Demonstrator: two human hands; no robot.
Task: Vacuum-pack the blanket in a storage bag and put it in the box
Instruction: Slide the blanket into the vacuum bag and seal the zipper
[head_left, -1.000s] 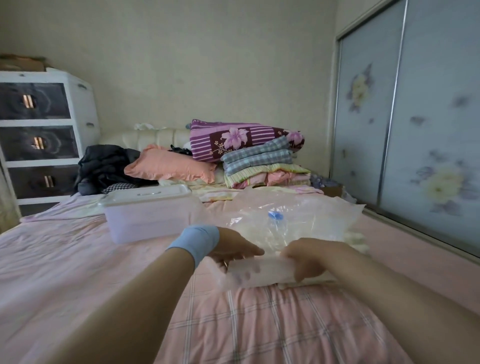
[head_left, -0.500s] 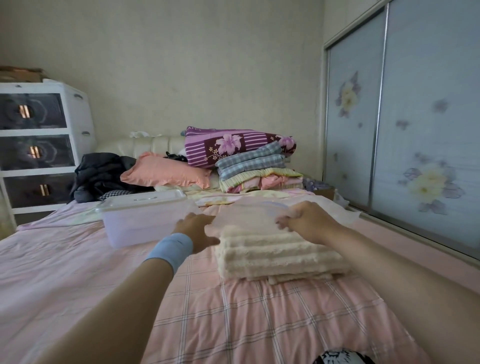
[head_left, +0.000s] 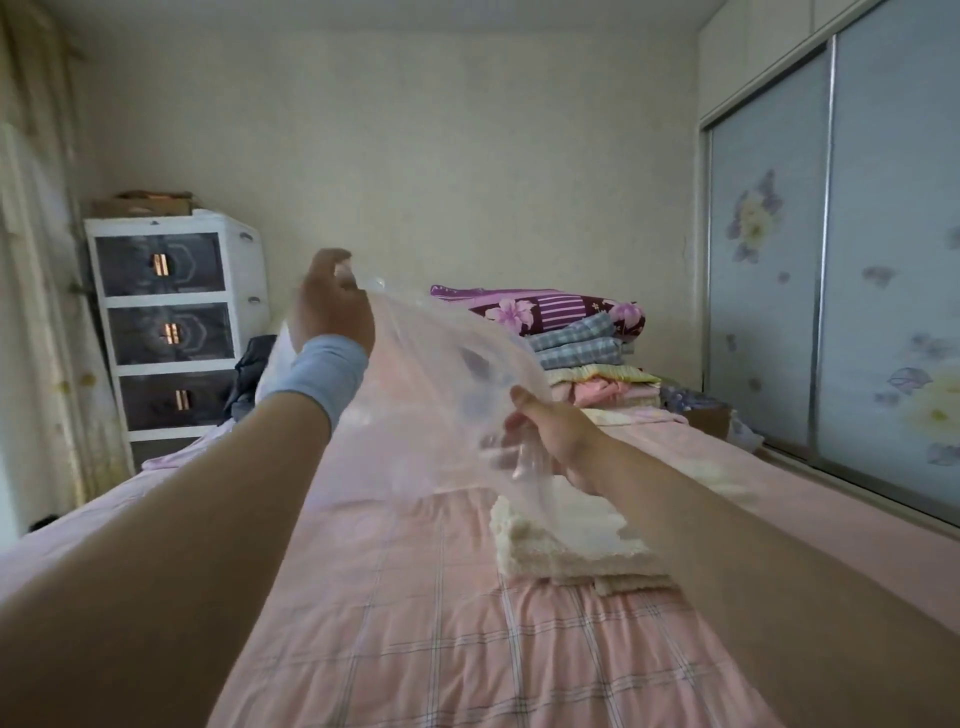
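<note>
Your left hand (head_left: 332, 312) high, right hand (head_left: 551, 434) lower, both tight on the clear storage bag (head_left: 431, 384); cream blanket (head_left: 566, 545) beneath

Bedroom here, in a lived-in home. A wide bed (head_left: 415, 623) under a pink checked sheet takes up most of the view. Up at its head sits a stack of folded bedding (head_left: 582, 338), flowered and checked, and a folded cream blanket (head_left: 561, 540) lies nearer on the sheet. In the left corner there's a white drawer unit (head_left: 171, 322) with three dark drawers, a carton (head_left: 145, 205) on top and dark clothes (head_left: 249, 379) heaped beside it. A pale curtain (head_left: 31, 260) hangs at the left edge. On the right are sliding wardrobe doors (head_left: 779, 260), frosted and printed with flowers.
</note>
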